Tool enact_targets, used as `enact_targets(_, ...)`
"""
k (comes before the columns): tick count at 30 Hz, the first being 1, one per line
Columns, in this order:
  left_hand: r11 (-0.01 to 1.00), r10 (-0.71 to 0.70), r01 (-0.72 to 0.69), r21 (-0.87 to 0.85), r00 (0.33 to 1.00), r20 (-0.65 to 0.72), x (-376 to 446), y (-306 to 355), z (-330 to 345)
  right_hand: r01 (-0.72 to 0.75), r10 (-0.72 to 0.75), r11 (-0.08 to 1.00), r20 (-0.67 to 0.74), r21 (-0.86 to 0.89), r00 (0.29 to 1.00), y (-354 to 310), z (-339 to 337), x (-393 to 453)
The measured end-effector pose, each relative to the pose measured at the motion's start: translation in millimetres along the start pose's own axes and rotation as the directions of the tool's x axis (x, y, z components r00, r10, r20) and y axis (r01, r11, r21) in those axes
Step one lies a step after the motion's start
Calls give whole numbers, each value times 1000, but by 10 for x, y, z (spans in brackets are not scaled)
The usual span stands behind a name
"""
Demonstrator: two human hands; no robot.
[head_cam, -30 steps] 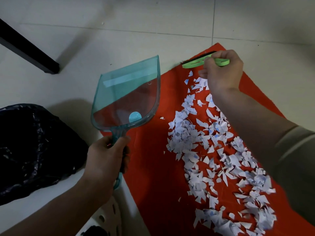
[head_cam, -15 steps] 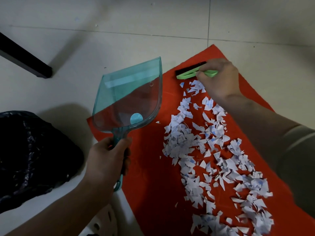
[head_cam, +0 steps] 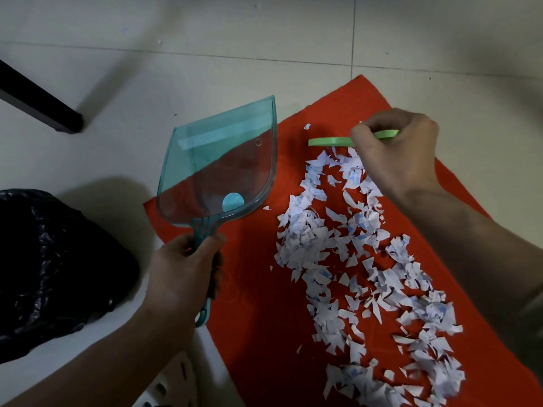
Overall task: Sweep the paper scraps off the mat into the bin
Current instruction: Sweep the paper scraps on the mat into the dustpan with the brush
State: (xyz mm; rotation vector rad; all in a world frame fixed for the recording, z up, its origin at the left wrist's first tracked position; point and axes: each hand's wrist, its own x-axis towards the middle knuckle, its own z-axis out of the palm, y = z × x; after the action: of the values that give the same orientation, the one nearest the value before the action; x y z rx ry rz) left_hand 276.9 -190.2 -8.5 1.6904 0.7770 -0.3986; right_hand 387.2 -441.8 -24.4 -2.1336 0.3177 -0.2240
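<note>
Left hand (head_cam: 183,273), lower centre, grips the handle of a translucent teal plastic dustpan (head_cam: 219,168) over the left edge of the red fabric mat (head_cam: 258,304). Right hand (head_cam: 399,152), upper right, grips a green plastic brush (head_cam: 329,141) at the top of the white torn paper scraps (head_cam: 346,259), which run down the mat's right half. Black-bagged bin (head_cam: 50,265) sits at left edge.

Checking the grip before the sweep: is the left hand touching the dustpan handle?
Touching. The head view shows the left hand wrapped round the dustpan handle, thumb across its front.

Left hand (head_cam: 183,277) and right hand (head_cam: 395,151) each curled in a grip.
</note>
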Motion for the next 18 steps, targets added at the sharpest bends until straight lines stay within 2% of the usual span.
enact_targets(8,1000,-10,10,-1,1000,-4,-32,-17,3,64,-64,997,-8,-47,998,46,279,273)
enact_targets(13,1000,-8,8,-8,1000,5,-34,-21,-7,131,-96,975,195,-177,976,153,247,204)
enact_targets(18,1000,8,-8,-11,1000,1,-26,-18,-38,-21,30,998,164,-61,986,76,0,-68)
